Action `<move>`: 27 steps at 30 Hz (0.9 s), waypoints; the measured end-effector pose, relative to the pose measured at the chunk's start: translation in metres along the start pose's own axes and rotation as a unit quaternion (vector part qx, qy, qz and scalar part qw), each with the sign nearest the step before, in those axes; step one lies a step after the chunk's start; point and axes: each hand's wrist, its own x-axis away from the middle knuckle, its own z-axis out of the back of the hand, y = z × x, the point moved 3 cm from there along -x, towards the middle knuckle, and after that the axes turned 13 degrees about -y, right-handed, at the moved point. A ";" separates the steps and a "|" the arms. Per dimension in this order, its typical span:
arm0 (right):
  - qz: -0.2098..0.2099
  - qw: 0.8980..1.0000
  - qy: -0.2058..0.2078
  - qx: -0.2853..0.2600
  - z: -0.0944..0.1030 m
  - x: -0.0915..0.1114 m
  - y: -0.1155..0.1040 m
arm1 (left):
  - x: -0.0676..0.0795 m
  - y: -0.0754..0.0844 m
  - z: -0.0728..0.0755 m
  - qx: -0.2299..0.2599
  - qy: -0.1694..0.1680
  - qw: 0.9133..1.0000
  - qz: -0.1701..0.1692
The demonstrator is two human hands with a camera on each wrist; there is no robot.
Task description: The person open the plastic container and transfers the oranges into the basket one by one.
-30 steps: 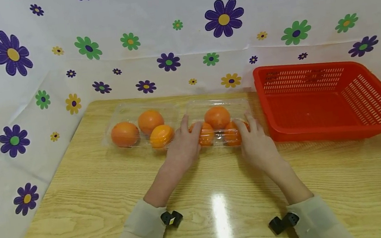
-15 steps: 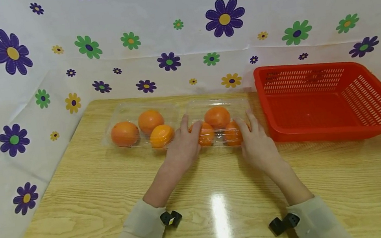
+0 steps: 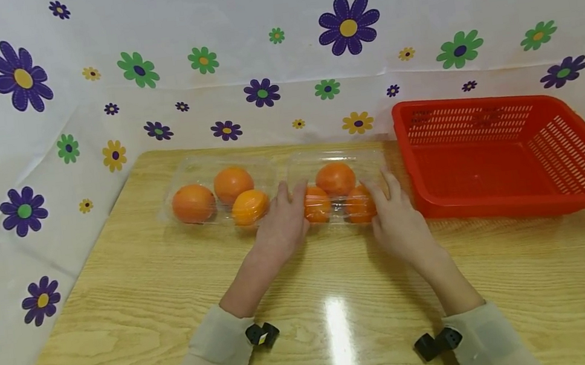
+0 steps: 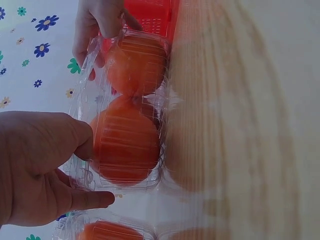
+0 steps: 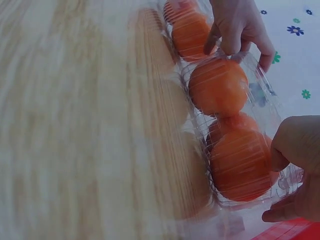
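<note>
Two clear plastic clamshell boxes stand side by side on the table, each with three oranges inside. My left hand (image 3: 282, 223) grips the left end of the right-hand box (image 3: 341, 155), its thumb near the front corner in the left wrist view. At the opposite end of that box my right hand (image 3: 399, 224) grips it, as the right wrist view shows. One orange (image 3: 335, 178) lies at the back of this box, with two in front. The other box (image 3: 181, 170) lies just left of my left hand; one of its oranges (image 3: 193, 204) sits at its left end.
A red plastic basket (image 3: 492, 205) with slotted walls stands right beside my right hand. A white cloth (image 3: 229, 20) with printed flowers hangs behind and to the left of the wooden table (image 3: 175, 294). Light glares off the tabletop between my forearms.
Both hands stay at the ends of the right-hand box, with only a small shift of the fingers. The head view has moved slightly; boxes and basket keep their places.
</note>
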 end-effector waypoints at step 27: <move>0.013 0.991 0.043 -0.128 0.008 0.001 -0.003 | -0.002 -0.007 0.003 0.074 -0.029 0.997 0.011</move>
